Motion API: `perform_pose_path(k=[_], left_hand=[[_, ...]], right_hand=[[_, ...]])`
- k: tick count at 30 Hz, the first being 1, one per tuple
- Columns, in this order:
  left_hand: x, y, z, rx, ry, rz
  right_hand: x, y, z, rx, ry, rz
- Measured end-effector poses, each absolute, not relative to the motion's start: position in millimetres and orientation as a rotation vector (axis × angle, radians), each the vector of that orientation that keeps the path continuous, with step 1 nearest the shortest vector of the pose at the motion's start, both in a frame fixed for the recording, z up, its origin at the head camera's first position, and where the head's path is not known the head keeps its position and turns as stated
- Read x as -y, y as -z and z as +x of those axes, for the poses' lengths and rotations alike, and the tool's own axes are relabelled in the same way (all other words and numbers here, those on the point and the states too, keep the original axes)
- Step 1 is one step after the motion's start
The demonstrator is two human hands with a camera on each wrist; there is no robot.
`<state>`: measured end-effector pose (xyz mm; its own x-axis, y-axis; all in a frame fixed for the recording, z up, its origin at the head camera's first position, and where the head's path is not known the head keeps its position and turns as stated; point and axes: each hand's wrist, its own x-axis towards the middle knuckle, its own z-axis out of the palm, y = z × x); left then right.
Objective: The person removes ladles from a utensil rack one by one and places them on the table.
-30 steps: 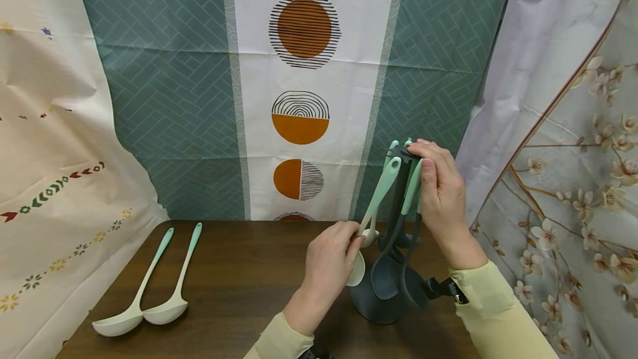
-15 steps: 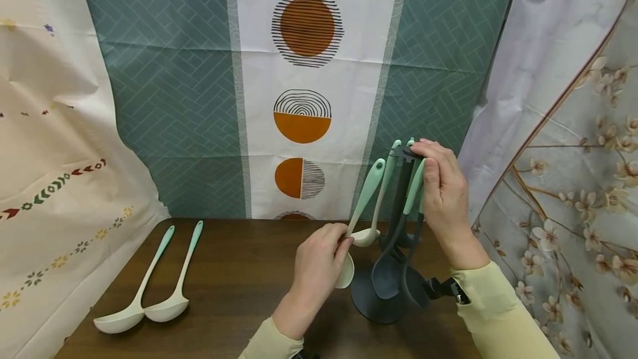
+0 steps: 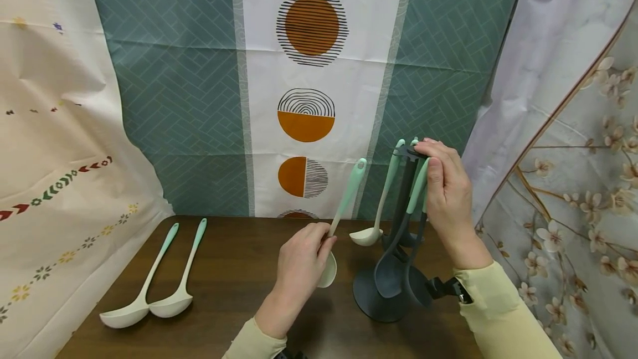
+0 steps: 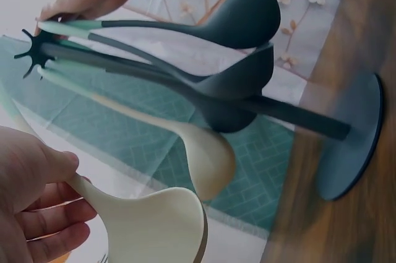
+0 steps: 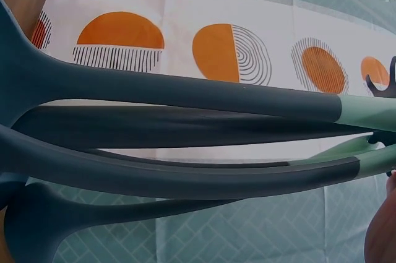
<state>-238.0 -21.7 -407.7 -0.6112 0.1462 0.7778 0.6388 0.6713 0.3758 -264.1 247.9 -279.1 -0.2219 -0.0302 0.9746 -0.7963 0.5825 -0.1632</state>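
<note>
In the head view my left hand [image 3: 303, 262] pinches a cream ladle [image 3: 327, 271] low on its shaft. Its mint handle points up, and it is apart from the dark utensil stand [image 3: 369, 298]. The left wrist view shows the bowl of this ladle [image 4: 154, 223] close up, thumb and fingers on the shaft. My right hand [image 3: 448, 198] holds the stand's hooked top, fingers over it and thumb in front. Several dark utensils with mint handles hang there, among them a dark ladle [image 3: 390, 277]. Another cream ladle [image 3: 368, 235] hangs at the stand's left side.
Two cream ladles with mint handles, a left one [image 3: 125, 314] and a right one [image 3: 171, 304], lie on the left of the brown wooden table [image 3: 239, 281]. A patterned cloth [image 3: 199, 98] hangs behind, with a floral cloth [image 3: 563, 237] at the right.
My left hand has moved left with the cream ladle, whose handle top has come away from the stand. My right hand stays at the stand's top. The view has shifted slightly.
</note>
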Motion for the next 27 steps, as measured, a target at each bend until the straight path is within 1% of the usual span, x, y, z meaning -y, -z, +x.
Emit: perform_pose_path(k=[17,27], left_hand=[[69,419,-244,2.214,0.746,-0.518],[92,420,-245,2.282,0.703,-0.450]], right_hand=[[-246,279,-263,1.652,-0.838,0.702],[-248,280,-264,1.652,-0.838,0.705]])
